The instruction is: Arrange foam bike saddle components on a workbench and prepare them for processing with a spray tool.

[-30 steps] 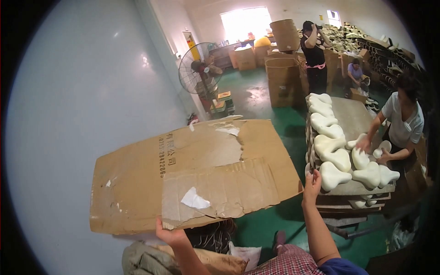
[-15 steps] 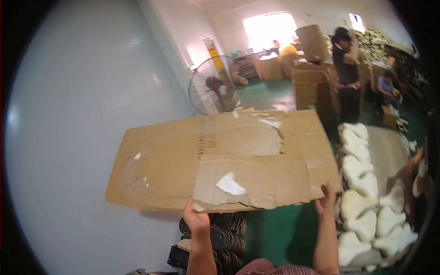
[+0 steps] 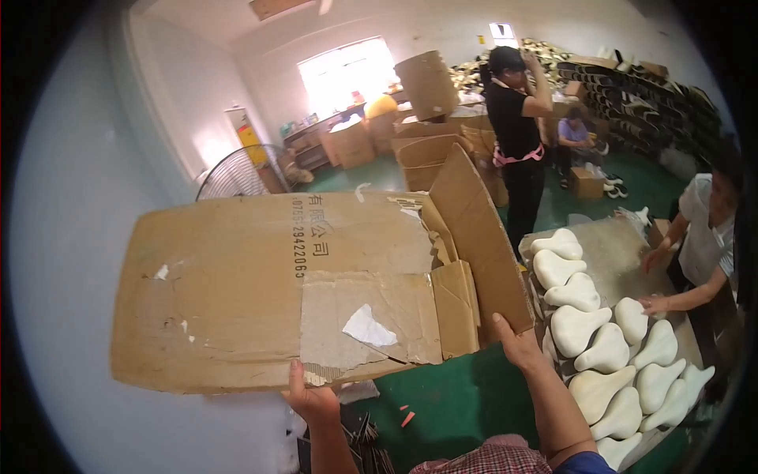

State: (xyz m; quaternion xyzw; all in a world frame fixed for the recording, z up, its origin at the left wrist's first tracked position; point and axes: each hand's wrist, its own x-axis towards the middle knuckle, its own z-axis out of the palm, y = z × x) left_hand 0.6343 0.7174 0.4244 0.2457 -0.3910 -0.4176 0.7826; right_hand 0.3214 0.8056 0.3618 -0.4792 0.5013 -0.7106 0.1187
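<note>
A large, flattened brown cardboard box (image 3: 221, 261) with torn patches and printing spans the space in front of me. My left hand (image 3: 314, 399) grips its near edge left of the torn patch, thumb on top and the other fingers beneath. At the right end my right hand (image 3: 517, 344) holds the near corner of a flap (image 3: 482, 237) that is folded upward, with its thumb on the inner side. The fingers under the cardboard are partly hidden.
To the right stands a table (image 3: 628, 249) bearing several cream saddle-shaped pads (image 3: 580, 328); a co-worker (image 3: 703, 229) reaches over it. Another person (image 3: 517, 142) stands ahead near tall cartons (image 3: 426, 154). A fan (image 3: 237, 174) stands by the left wall. Dark stacked pieces (image 3: 359, 446) lie below.
The view has turned right, bringing the table and the co-worker further in. The flap at the cardboard's right end has swung up from lying nearly flat. Both hands keep their hold.
</note>
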